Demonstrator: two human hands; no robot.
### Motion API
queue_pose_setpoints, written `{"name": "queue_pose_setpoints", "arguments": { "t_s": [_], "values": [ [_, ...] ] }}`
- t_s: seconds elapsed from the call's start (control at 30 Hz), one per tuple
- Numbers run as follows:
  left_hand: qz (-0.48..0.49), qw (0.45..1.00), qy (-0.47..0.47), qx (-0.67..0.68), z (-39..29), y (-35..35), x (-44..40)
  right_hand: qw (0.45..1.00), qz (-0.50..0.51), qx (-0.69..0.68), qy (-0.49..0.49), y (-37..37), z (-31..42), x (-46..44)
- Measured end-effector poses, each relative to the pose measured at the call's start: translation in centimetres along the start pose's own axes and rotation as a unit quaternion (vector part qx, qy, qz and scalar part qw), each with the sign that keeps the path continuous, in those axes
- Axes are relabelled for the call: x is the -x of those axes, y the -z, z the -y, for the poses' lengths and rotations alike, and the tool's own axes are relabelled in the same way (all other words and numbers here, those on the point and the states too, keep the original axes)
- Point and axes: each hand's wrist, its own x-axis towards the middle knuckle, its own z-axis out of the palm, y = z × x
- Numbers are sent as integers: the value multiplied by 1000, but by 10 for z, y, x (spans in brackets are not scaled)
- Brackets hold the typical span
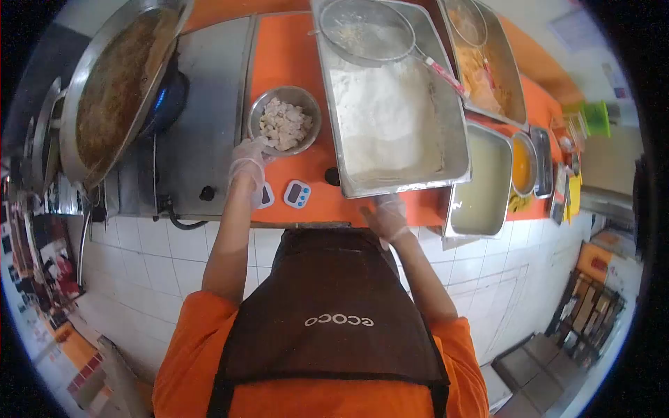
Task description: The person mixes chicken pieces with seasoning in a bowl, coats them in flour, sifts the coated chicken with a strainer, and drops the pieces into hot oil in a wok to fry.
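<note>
One bowl (316,117), near-left rim held in left grip (249,160); right grip (389,219) at tray (418,185) edge, hold unclear.

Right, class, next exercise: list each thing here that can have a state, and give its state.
Steel bowl: uncovered, holding pale pieces
Large tray: uncovered, holding white powder
Left hand: gloved, at the steel bowl's near rim
Right hand: gloved, at the large tray's near edge
Strainer: on the large tray's far end
Burner: lit, blue flame
Large pan: uncovered, holding brown liquid
Deep container: uncovered, holding cloudy liquid
Two timers: face up, displays unreadable
</note>
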Motion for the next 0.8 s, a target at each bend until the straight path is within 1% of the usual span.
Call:
{"name": "queue_pose_setpoints", "arguments": {
  "t_s": [0.07, 0.1, 0.17, 0.2, 0.23, 0.3, 0.33, 0.37, 0.43, 0.5, 0.57, 0.6, 0.63, 0.7, 0.73, 0.8],
  "values": [
    [-4, 998, -19, -56, -10, -5, 4, 994, -12, -94, -62, -30, 2, -9],
    [-9, 996, -48, -81, -7, -1, -1, 986, -21, -140, -91, -38, 2, -16],
    [-15, 986, -104, -129, 2, 13, -12, 988, -89, -127, -23, -27, 8, -27],
    [-36, 987, -110, -113, 1, 14, -2, 986, -121, -118, 11, -13, 9, -27],
    [-59, 987, -116, -96, -6, 13, 19, 991, -19, -133, 3, 2, 8, -19],
    [-95, 977, -122, -147, -39, -1, 93, 969, 185, -164, -8, 43, 11, -1],
    [-101, 952, -170, -235, -30, 21, 93, 959, 201, -198, 13, 90, 19, -4],
    [-108, 916, -217, -319, -23, 47, 90, 964, 150, -220, 7, 110, 14, 7],
    [-196, 954, -152, -167, -22, 55, 126, 964, 52, -262, 3, 145, -19, 35],
    [-211, 941, -193, -184, -3, 78, 151, 952, -15, -270, -146, 176, -61, 43],
    [-244, 945, -137, -172, 4, 66, 190, 914, -83, -274, -288, 198, -112, 48],
    [-259, 945, -109, -166, 11, 58, 210, 935, -78, -208, -278, 202, -144, 53],
    [-237, 956, -111, -131, 31, 59, 221, 950, -75, -140, -267, 200, -177, 59],
    [-188, 973, -119, -61, 87, 66, 225, 978, -87, -52, -185, 158, -254, 85],
    [-175, 977, -108, -56, 110, 56, 231, 985, -92, -7, -143, 144, -280, 92],
    [-152, 983, -85, -50, 149, 27, 248, 989, -52, 17, -139, 138, -295, 95]
  ]
}}
